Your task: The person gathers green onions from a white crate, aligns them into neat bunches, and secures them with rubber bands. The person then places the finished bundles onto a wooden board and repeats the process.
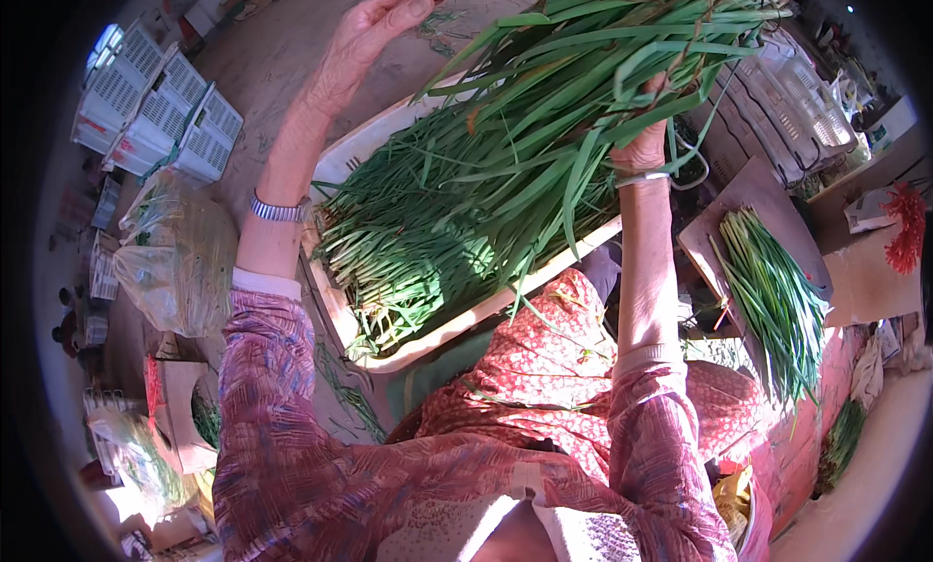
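Observation:
My right hand [645, 135], with a bangle at its wrist, holds up a large bunch of long flat green leaves [576, 73], likely Chinese chives. The leaves hide most of its fingers. The bunch hangs over a pale crate [430, 358] filled with more of the same greens [423, 197], their stem ends towards the lower left. Raised beyond the crate's left side, my left hand [390, 11] touches nothing, its palm and fingers extended; a metal watch band circles that wrist. A smaller bundle of greens [773, 299] lies on a board [758, 190] at the right.
White plastic crates [160, 102] are stacked at the upper left, above a large clear plastic bag [178, 256]. More crates [787, 110] stand at the upper right. A cardboard box [182, 409] sits at the lower left. Loose leaves [357, 401] lie on the floor beside the near crate.

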Demonstrator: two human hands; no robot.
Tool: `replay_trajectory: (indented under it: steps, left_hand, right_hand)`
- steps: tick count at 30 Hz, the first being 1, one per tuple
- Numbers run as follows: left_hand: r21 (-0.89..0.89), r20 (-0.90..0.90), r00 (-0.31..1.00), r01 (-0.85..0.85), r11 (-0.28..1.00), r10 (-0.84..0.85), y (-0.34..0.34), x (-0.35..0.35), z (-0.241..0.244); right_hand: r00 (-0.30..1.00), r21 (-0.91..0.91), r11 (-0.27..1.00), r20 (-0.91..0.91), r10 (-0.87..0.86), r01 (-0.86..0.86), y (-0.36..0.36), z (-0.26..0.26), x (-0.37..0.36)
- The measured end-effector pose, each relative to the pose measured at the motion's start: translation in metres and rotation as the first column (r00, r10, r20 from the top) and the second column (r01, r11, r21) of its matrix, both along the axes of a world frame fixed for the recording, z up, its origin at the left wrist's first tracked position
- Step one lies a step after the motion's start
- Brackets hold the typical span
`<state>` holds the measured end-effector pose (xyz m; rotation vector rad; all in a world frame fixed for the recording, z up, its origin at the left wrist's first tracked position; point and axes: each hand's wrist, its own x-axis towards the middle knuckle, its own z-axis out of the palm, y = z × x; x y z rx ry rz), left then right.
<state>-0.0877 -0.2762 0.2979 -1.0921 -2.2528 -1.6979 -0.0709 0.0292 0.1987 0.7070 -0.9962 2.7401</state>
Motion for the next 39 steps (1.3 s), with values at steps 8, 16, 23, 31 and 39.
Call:
replay_trajectory:
  steps: [8, 16, 23, 31, 39]
  left_hand:
    - [0.408, 0.578, 0.664, 0.269, 0.872, -0.475, 0.06, 0.078, -0.114]
    - [0.561, 0.682, 0.366, 0.294, 0.774, -0.633, 0.039, 0.183, -0.21]
    - [0.516, 0.749, 0.338, 0.244, 0.821, -0.571, 0.043, 0.213, -0.209]
    - [0.428, 0.814, 0.353, 0.173, 0.887, -0.462, 0.061, 0.225, -0.206]
    - [0.382, 0.864, 0.297, 0.139, 0.913, -0.407, 0.061, 0.244, -0.218]
  right_hand:
    - [0.985, -0.287, 0.945, 0.032, 0.171, -0.155, 0.001, -0.047, 0.084]
    - [0.983, 0.139, 0.984, 0.157, 0.093, -0.115, 0.034, -0.119, 0.142]
    - [0.948, 0.233, 0.92, 0.1, 0.301, -0.316, 0.089, -0.139, 0.156]
    - [0.778, -0.386, 0.808, 0.28, 0.562, -0.445, 0.127, -0.128, 0.189]
    - [0.914, 0.411, 0.899, 0.404, -0.033, -0.149, 0.111, -0.083, 0.227]
